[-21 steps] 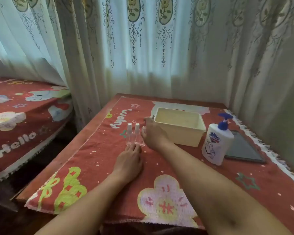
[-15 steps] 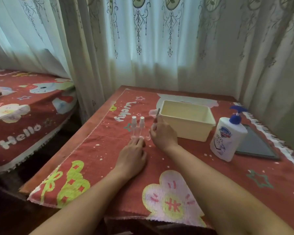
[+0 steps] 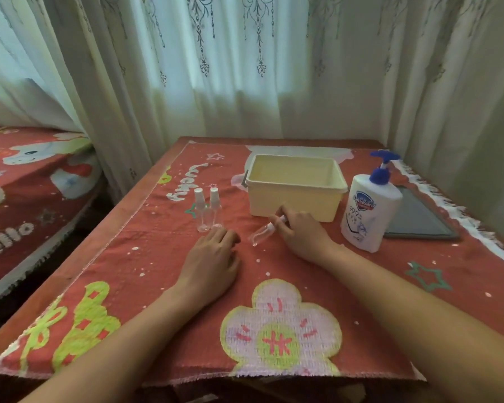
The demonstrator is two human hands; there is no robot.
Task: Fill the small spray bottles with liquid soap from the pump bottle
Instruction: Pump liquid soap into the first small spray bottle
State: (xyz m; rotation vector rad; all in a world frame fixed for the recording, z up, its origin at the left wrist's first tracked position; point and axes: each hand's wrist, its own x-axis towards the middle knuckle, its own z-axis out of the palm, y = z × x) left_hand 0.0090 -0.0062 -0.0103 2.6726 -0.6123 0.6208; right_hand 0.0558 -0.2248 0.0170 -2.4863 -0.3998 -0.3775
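Note:
Two small clear spray bottles point(image 3: 208, 210) with white caps stand upright side by side on the red cloth. A third clear spray bottle point(image 3: 261, 234) is tilted, its base toward the cloth; my right hand point(image 3: 298, 232) pinches its white top. My left hand point(image 3: 211, 264) rests flat on the cloth, fingertips just short of the two upright bottles. The white pump bottle point(image 3: 368, 212) with a blue pump stands to the right of my right hand.
A cream plastic tub point(image 3: 296, 187) sits behind my right hand. A dark grey flat tablet point(image 3: 419, 218) lies behind the pump bottle near the table's right edge. Curtains hang close behind the table. A second red-covered surface point(image 3: 26, 181) is at left, across a gap.
My right hand has drawn the third spray bottle away from the other two, toward the right and front, and tilted it. My left hand stays on the cloth. The camera has tipped downward.

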